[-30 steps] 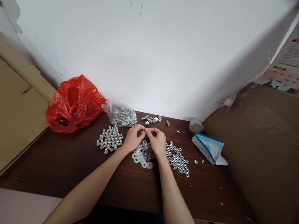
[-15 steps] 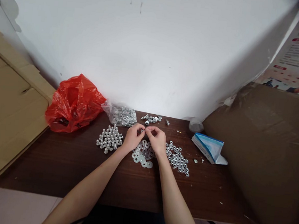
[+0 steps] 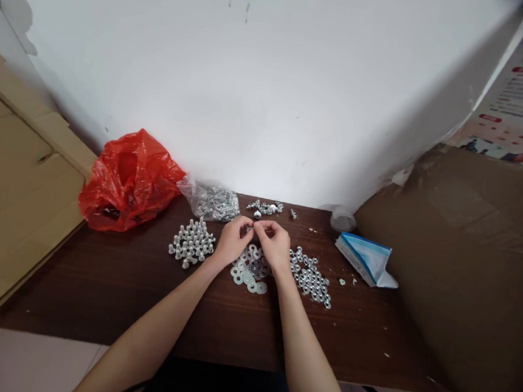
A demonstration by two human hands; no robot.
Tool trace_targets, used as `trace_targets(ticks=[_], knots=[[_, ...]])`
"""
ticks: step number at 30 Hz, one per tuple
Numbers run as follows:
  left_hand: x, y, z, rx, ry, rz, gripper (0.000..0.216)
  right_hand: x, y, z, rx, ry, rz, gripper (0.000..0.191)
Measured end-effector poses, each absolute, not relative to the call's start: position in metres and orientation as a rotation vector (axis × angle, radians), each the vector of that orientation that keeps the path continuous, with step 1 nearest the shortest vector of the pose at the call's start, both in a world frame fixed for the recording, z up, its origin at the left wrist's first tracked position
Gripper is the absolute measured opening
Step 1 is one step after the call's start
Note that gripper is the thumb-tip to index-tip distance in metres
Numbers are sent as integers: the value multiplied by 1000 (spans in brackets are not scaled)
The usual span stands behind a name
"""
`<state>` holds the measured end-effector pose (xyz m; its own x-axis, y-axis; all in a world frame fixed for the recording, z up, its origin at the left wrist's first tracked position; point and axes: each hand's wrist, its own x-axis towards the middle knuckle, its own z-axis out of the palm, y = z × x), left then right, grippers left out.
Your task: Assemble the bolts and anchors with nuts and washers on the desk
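Note:
My left hand point(image 3: 234, 239) is closed in a pinch on a small metal bolt point(image 3: 250, 228). Against the bolt's other end, the thumb and fingers of my right hand point(image 3: 274, 243) are pressed together; whether a nut is between them is hidden. Flat washers point(image 3: 247, 277) lie in a loose pile below my hands. To the left stands a group of bolts point(image 3: 192, 242), mostly upright on their heads. Hex flange nuts point(image 3: 313, 281) are spread beside my right wrist. Behind my hands lie several bolts with parts fitted on them point(image 3: 267, 209), and one more bolt point(image 3: 293, 214) sits apart.
A clear bag of metal hardware point(image 3: 217, 203) and a red plastic bag point(image 3: 132, 184) lie at the back left. On the right are a clear round container point(image 3: 342, 218) and a blue-white packet point(image 3: 363, 260). Cardboard point(image 3: 457, 256) flanks the brown table point(image 3: 222, 333), with a white wall behind.
Both hands stay in the same place, fingers still meeting at the bolt. Only a very slight shift of the fingers shows; the piles look the same.

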<state>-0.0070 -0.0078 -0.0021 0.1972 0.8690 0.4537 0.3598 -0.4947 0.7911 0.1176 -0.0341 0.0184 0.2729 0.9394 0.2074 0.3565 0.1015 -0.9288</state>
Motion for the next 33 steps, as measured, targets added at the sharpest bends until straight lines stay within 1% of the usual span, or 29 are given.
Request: trace_targets(ticks=[8,33], knots=[[-7,-9,-1,1949,1143,1273,9,117,-34,19,-1467,-1288,723,27],[-6,-9,0,1941,1140,1275,8,119,-32,15,-1460,-1293,688,32]])
